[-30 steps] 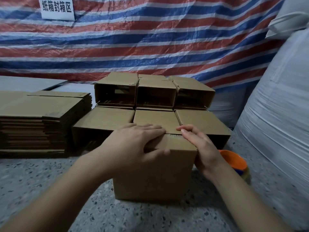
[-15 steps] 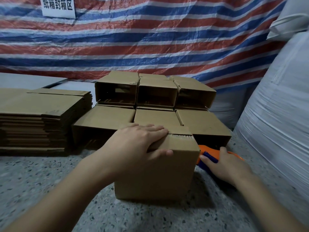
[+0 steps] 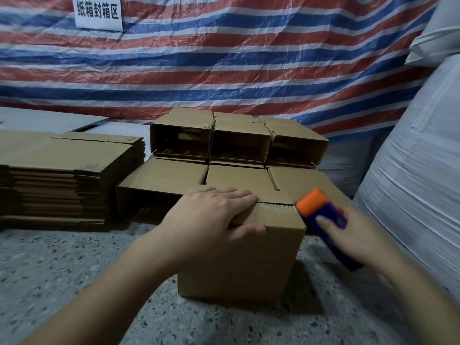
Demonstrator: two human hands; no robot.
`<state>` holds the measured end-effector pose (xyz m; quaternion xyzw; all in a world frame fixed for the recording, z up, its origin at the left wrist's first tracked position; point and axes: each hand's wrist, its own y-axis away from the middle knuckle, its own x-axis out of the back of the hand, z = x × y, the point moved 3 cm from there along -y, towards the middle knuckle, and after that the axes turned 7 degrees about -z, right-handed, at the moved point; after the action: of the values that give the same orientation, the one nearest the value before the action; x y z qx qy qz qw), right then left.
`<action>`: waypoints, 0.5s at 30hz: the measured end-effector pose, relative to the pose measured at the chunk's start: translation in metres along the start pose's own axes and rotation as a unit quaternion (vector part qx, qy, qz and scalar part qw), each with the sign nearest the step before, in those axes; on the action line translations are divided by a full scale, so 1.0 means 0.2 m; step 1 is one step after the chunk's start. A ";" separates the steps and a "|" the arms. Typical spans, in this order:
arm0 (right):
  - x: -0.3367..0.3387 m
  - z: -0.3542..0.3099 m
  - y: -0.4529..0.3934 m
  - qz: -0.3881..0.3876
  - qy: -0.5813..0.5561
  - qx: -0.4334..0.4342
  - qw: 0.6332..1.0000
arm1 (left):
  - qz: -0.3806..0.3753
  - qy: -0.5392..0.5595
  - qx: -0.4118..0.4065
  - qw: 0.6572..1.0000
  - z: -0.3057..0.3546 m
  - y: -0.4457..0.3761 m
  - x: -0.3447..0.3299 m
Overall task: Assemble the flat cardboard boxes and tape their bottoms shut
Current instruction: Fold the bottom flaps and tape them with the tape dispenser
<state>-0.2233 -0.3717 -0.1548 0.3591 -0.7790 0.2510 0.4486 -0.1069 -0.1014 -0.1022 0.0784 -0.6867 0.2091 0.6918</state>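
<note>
Cardboard box (image 3: 239, 257) upright on speckled terrazzo floor (image 3: 62, 282), near its front edge, folded flaps uppermost. Left hand (image 3: 211, 212) flat on flaps, fingers straight, thumb down front face, pressing seam closed. Right hand (image 3: 348, 235) wrapped round orange-and-blue tape dispenser (image 3: 321, 215), just beside box's right top corner. Likely light, stiff corrugated board; thin flaps springy, best pinned at seam. Matte, dry, sharp-edged.

"纸箱封箱区" on white sign (image 3: 98, 12)
</note>
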 end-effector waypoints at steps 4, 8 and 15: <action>0.36 -0.28 0.09 0.001 -0.189 0.062 0.980 | -0.009 0.016 0.006 1.000 0.00 0.02 0.02; 0.54 -0.56 0.11 -0.136 -0.282 0.091 0.945 | -0.025 0.149 0.065 0.986 0.00 0.02 0.04; 0.48 -0.86 0.02 -0.294 -0.206 0.098 0.928 | 0.053 0.426 0.098 0.898 -0.08 0.03 0.07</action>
<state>-0.1696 -0.2798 0.0100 0.6580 -0.6853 0.1038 0.2943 -0.0959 -0.0872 -0.0910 0.0131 -0.3052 0.3251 0.8950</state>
